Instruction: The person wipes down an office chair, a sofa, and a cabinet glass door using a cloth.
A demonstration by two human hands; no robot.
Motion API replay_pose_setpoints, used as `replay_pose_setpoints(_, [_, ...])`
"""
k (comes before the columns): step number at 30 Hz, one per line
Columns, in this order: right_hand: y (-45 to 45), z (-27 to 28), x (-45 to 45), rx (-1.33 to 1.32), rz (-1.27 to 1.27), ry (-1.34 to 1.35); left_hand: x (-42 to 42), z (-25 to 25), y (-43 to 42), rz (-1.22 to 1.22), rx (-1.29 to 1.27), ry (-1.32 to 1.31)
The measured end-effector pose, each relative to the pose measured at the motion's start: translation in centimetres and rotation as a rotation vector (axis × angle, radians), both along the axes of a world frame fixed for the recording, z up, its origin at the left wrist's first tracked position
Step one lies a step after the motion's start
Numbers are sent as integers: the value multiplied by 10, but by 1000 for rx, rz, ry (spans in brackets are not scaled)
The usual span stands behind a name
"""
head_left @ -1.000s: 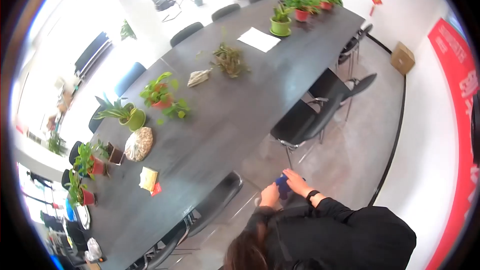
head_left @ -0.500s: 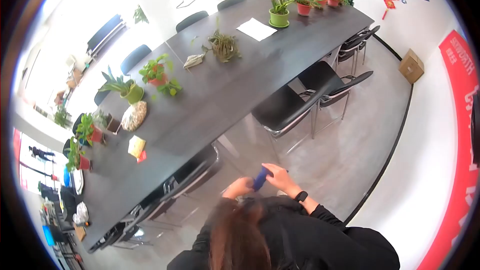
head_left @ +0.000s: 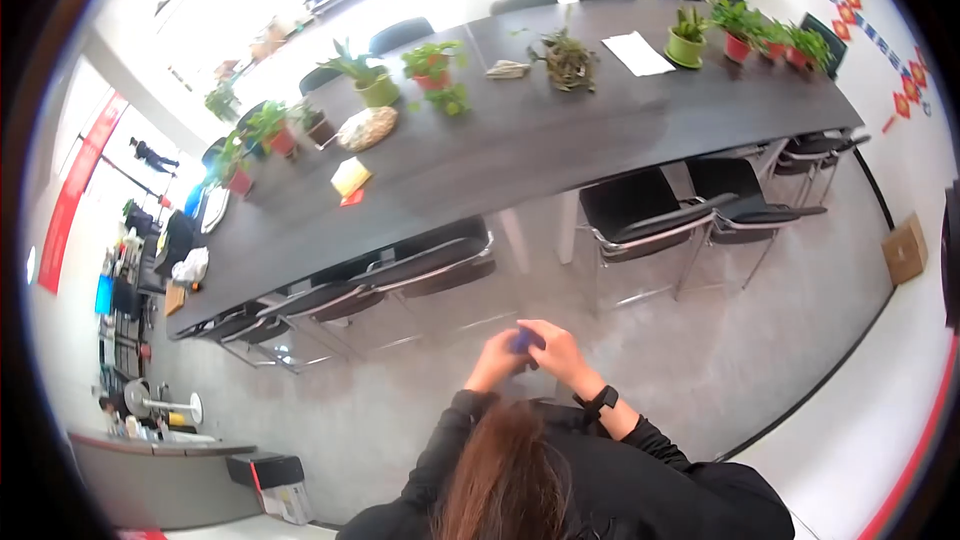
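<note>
Close in front of my body, both hands meet around a small dark blue thing [head_left: 522, 341], possibly a folded cloth, mostly covered by the fingers. My left hand [head_left: 492, 361] is closed on its left side. Fingers of my right hand [head_left: 560, 354] curl over it from the right, with a black watch [head_left: 601, 399] on that wrist. The hands are above the grey floor, apart from the long dark table [head_left: 480, 165] ahead.
Black chairs [head_left: 650, 210] line the table's near side. Potted plants [head_left: 380, 88], a white paper sheet [head_left: 638, 54], a bag of pale pieces [head_left: 367, 128] and a yellow packet [head_left: 350, 177] lie or stand on it. A cardboard box [head_left: 904, 250] sits by the right wall. A grey counter [head_left: 150, 485] is at lower left.
The view has turned left, so the table and chairs sit higher and further right in it. My hands have come closer together, covering more of the blue thing.
</note>
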State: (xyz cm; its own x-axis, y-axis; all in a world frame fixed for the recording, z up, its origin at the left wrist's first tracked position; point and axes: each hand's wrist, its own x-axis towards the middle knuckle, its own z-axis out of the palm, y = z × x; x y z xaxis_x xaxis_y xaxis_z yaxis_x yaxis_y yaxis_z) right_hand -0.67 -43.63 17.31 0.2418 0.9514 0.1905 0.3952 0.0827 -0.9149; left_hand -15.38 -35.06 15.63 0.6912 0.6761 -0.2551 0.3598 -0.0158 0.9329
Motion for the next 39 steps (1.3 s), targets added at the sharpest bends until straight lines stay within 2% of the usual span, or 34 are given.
replay_pose_setpoints(1, [6,3,-11,-18,20,11,-17,11,4,49,-118,88])
replay_pose_setpoints(2, [12,7,-22,-3,44,-5,-39,6,6,73,-104,70])
replay_pose_setpoints(4, [21,11,-51,-16,133,0,-82,-6,6,224,48,51])
replay_pose_setpoints(6, [25,12,-85,-11,222,-34,-124,-10,6,265,102,34])
replay_pose_setpoints(8, [44,14,-130,-5,351,-61,-190,-31,-9,409,314,-7])
replay_pose_setpoints(11, [60,6,-209,66,485,-150,-275,-36,-30,563,158,81])
replay_pose_setpoints(12, [61,9,-236,57,530,-171,-296,-4,-38,624,-4,129])
replay_pose_setpoints(14, [58,17,-292,61,592,-177,-355,-1,-52,691,-59,55])
replay_pose_setpoints(17, [64,15,-365,87,688,-192,-424,33,-72,764,-163,17])
replay_pose_setpoints(19, [68,23,-404,99,742,-187,-471,25,-82,788,-188,-14])
replay_pose_setpoints(22, [76,28,-441,-23,842,-203,-517,16,-88,804,-214,-38])
replay_pose_setpoints(24, [87,20,-459,37,820,-156,-534,8,-79,902,-51,-80])
replay_pose_setpoints(25, [95,18,-465,23,829,-162,-541,11,-71,956,-170,-117])
replay_pose_setpoints(26, [104,15,-470,18,833,-162,-546,14,-58,959,-176,-117])
replay_pose_setpoints(28, [130,7,-482,36,806,-186,-556,18,-29,1133,-275,-134])
replay_pose_setpoints(30, [166,-7,-496,-35,846,-189,-574,-1,4,1180,-178,-81])
replay_pose_setpoints(32, [201,-19,-513,-86,865,-144,-589,-3,34,1307,-152,-182])
replay_pose_setpoints(34, [241,-27,-533,-59,909,-158,-604,14,61,1324,-144,-163])
replay_pose_setpoints(36, [286,-30,-559,16,882,-159,-623,40,91,1431,-245,-328])
replay_pose_setpoints(37, [302,-22,-572,4,902,-148,-634,51,101,1453,-253,-317])
replay_pose_setpoints(39, [339,-14,-600,22,861,-86,-657,62,124,1435,-155,-371])
